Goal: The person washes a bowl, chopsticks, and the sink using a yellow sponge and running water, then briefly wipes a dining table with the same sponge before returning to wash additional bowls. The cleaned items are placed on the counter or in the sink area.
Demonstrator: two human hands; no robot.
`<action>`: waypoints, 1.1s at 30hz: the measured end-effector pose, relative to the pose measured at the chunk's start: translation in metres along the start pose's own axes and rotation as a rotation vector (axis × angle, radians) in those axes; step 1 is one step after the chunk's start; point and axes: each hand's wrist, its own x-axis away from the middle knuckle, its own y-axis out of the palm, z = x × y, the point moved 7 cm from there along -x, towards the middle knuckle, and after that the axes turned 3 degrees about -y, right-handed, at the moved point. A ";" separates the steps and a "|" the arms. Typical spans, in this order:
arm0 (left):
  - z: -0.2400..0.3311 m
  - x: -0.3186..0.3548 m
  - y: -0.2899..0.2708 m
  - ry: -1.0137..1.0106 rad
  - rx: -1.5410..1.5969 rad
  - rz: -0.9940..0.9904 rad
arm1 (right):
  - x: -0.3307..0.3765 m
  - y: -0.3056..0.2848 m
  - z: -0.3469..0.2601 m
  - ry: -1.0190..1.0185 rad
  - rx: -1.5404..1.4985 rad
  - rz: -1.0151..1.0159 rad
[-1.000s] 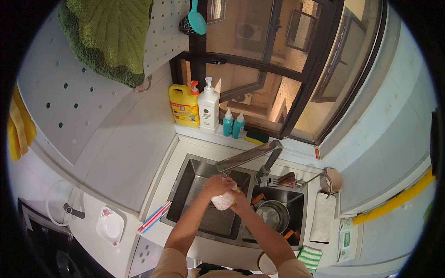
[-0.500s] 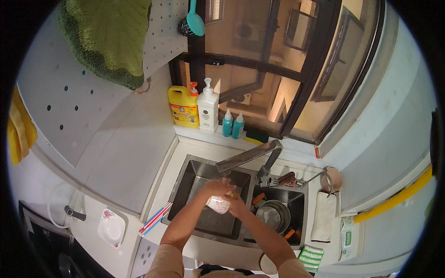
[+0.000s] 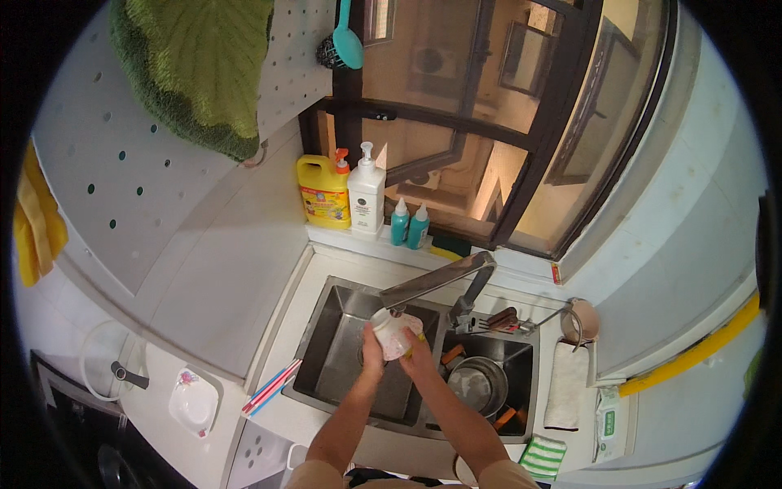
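Observation:
Over the left sink basin (image 3: pixel 326 350), under the tap (image 3: pixel 432 279), I hold a white bowl (image 3: pixel 397 332) with a pink pattern, tilted on its side. My left hand (image 3: pixel 372 352) is closed on its left side. On the other side my right hand (image 3: pixel 419 357) presses a small yellow piece, seemingly a sponge (image 3: pixel 422 336), against the bowl; the fingers hide most of it. Whether water runs from the tap, I cannot tell. A metal pot (image 3: pixel 476 386) with orange handles sits in the right basin.
Red and blue chopsticks (image 3: pixel 272 388) and a white flowered dish (image 3: pixel 194 403) lie on the left counter. Bottles, including a yellow jug (image 3: pixel 324 196), line the windowsill. At the right are a pale cloth (image 3: pixel 567 385), a striped green cloth (image 3: pixel 543 456) and a pink mug (image 3: pixel 580 319).
My left hand has moved from across the top of the bowl, down to its left side. The bowl has turned and risen slightly, so more of it shows.

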 end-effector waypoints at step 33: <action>0.050 0.015 0.006 0.317 -0.643 -0.139 | 0.048 0.087 -0.001 -0.699 2.011 -0.476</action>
